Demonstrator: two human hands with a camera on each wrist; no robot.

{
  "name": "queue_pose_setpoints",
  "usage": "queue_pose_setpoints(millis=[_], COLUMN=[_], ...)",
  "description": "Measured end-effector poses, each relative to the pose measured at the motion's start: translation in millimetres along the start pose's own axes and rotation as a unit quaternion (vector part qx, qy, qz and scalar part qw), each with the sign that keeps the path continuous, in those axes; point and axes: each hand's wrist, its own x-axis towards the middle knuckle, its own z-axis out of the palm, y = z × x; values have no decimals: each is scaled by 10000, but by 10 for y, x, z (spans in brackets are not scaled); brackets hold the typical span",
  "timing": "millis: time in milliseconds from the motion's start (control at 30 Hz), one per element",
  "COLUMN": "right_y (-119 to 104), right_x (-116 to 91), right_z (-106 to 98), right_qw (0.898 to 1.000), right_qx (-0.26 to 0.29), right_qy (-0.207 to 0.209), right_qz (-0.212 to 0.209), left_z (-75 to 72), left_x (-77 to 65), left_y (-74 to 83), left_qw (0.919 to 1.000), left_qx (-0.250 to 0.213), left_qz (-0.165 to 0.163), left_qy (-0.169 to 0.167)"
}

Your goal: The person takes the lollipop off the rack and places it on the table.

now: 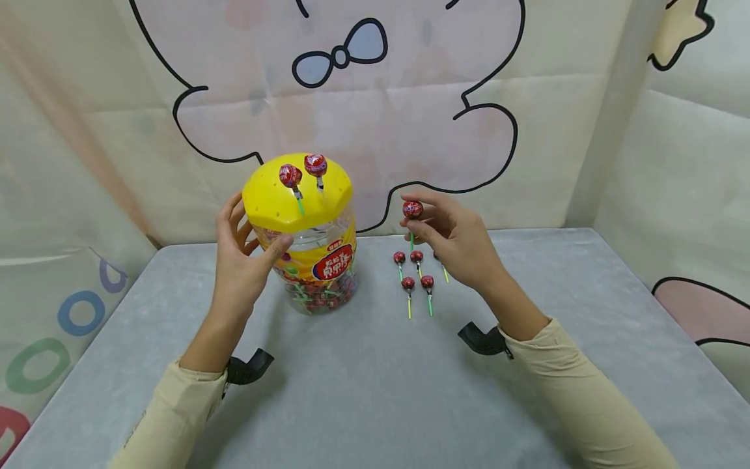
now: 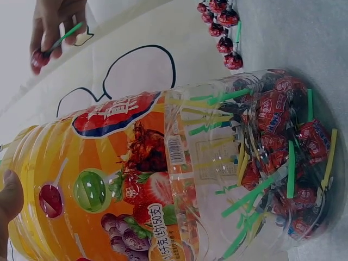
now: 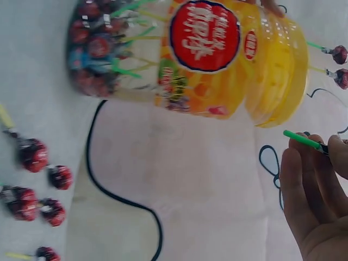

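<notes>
In the head view, my left hand (image 1: pixel 246 260) grips a clear candy jar (image 1: pixel 319 264) around its upper side, just under the yellow lid (image 1: pixel 263 198). Lollipops fill the jar's bottom. Two red-wrapped lollipops (image 1: pixel 290 176) stand upright in the lid, sticks down. To the right of the jar, my right hand (image 1: pixel 457 238) pinches another red-wrapped lollipop (image 1: pixel 413 209) above the table. Its green stick (image 3: pixel 300 139) points toward the lid side in the right wrist view. The left thumb (image 2: pixel 11 198) lies against the jar in the left wrist view.
Several red lollipops (image 1: pixel 407 284) with green or yellow sticks lie in rows on the grey tabletop (image 1: pixel 375 391), below my right hand, which partly covers one. A printed cloth backdrop (image 1: pixel 410 130) rises behind the table.
</notes>
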Motion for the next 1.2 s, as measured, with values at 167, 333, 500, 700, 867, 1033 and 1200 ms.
queue_pose_setpoints(millis=[167, 333, 500, 700, 867, 1033, 1200], right_y=[99, 207, 240, 252, 262, 275, 299], right_x=[-149, -271, -295, -308, -304, -311, -327], right_z=[-60, -121, -196, -257, -290, -305, -307], right_qw=[9996, 9985, 9981, 9976, 9975, 9958, 9939], right_qx=[61, -51, -77, 125, 187, 142, 75], right_qy=[-113, -92, -7, -61, -145, -258, -300], right_qz=[258, 529, 609, 672, 668, 871, 1055], left_z=[6, 16, 21, 35, 43, 24, -8], left_x=[14, 17, 25, 38, 49, 18, -17], left_y=[21, 37, 44, 29, 26, 23, 7], left_qw=[10000, 10000, 10000, 9999, 9999, 9999, 9999], left_qx=[4, -2, -43, -102, -73, 3, 46], left_qz=[3, -7, 35, 6, -4, -89, -144], left_qy=[-6, -19, -31, -125, -103, -87, -82])
